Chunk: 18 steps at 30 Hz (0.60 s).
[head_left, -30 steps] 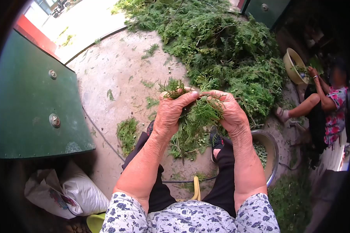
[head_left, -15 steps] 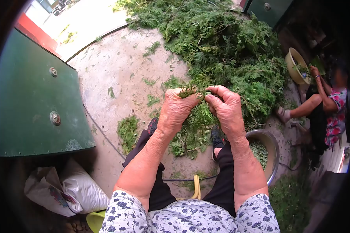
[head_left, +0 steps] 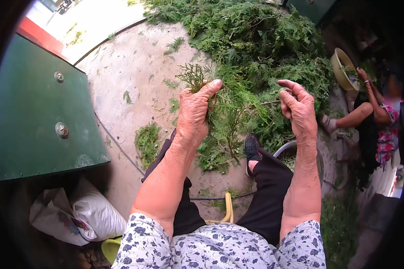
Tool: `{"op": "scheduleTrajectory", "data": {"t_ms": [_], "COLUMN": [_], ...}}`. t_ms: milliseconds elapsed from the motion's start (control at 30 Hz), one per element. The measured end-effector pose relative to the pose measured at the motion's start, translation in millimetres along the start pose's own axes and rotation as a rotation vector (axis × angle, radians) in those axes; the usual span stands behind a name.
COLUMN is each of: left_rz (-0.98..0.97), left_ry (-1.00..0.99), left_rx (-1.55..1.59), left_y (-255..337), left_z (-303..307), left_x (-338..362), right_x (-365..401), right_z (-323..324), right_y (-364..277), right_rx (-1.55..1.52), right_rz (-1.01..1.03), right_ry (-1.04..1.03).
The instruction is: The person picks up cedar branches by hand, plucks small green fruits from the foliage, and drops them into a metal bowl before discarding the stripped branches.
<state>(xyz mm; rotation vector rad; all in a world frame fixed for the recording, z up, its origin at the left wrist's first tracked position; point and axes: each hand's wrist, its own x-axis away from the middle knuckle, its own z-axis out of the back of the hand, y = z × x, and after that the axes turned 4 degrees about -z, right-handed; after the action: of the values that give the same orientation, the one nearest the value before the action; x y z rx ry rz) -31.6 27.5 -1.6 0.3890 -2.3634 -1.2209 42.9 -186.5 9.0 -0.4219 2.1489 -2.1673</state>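
Pale concrete floor (head_left: 125, 76) | green metal door (head_left: 40, 116) | red wall (head_left: 42, 36) | bright daylight

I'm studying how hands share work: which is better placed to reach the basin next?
Right, I'd say: the right hand looks nearer the basin, while the left hand is farther off, its grip closed on sprigs.

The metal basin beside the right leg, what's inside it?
Inside the metal basin are small, round, pale green pieces. The right forearm and dark trouser leg cover much of it, so what lies there is hidden.
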Motion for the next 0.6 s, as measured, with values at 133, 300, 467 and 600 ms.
{"op": "scheduleTrajectory", "data": {"t_ms": [133, 300, 467, 600], "left_rz": [0.036, 0.055, 0.049, 0.042], "left_ry": [-0.031, 0.01, 0.009, 0.029], "left_rx": [0.001, 0.063, 0.058, 0.068], "left_y": [-4, -1, 2, -1], "left_z": [4, 8, 4, 4], "left_x": [-4, -7, -1, -3], "right_x": [16, 82, 136, 107], "right_z": [55, 167, 230, 151], "right_y": [12, 92, 138, 78], "right_rx": [0.32, 0.923, 1.402, 1.168], "right_rz": [-0.128, -0.293, -0.408, -0.098], "right_ry": [0.104, 0.035, -0.239, 0.017]}}
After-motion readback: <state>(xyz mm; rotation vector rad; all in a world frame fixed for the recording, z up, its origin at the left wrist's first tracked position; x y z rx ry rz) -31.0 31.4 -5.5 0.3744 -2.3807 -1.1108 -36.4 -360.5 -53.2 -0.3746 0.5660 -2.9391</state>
